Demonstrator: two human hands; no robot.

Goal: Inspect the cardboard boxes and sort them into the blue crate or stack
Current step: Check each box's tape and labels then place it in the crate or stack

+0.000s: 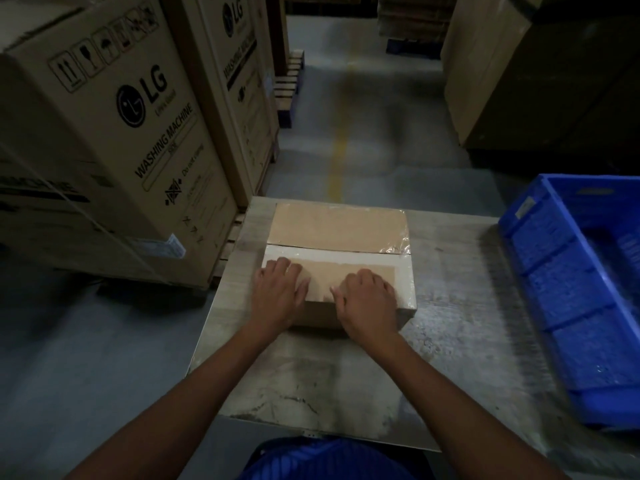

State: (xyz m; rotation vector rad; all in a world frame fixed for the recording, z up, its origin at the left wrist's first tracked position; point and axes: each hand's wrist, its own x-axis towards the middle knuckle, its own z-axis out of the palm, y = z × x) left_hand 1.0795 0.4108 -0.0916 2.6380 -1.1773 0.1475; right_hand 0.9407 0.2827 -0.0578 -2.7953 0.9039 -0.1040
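Left grip (pixel 277 292) and right grip (pixel 367 296) both lie over the near top edge of the box (pixel 337 230). Their fingers are bent and pressed down on the near flap (pixel 329 275), thumbs turned inward. Each grip holds the box and nothing else. Whether any fingertip hooks under an edge I cannot tell, since the pic is dim and a bit blurred.

The box stands on the table (pixel 450 289), towards its far-left part, near the big cartons (pixel 114 140) on the floor. The blue crate (pixel 540 258) is at the table's right edge, well apart from the box. No stack is in view.

Both top flaps are closed w/ a dark seam between them. The far flap carries clear film (pixel 398 245), wrinkled at the right corner.

Step in hand, as I judge it: checking this box; sorting is not yet done. To do it well:
- press the near flap evenly w/ both grips, to feel if it gives or lifts
- look along the seam and the wrinkled film, esp. the right corner
- move the grips out to the two sides before lifting, so the box does not tip
- turn it slowly to see the sides and bottom, which are hidden now
- decide crate or stack only after all faces are seen
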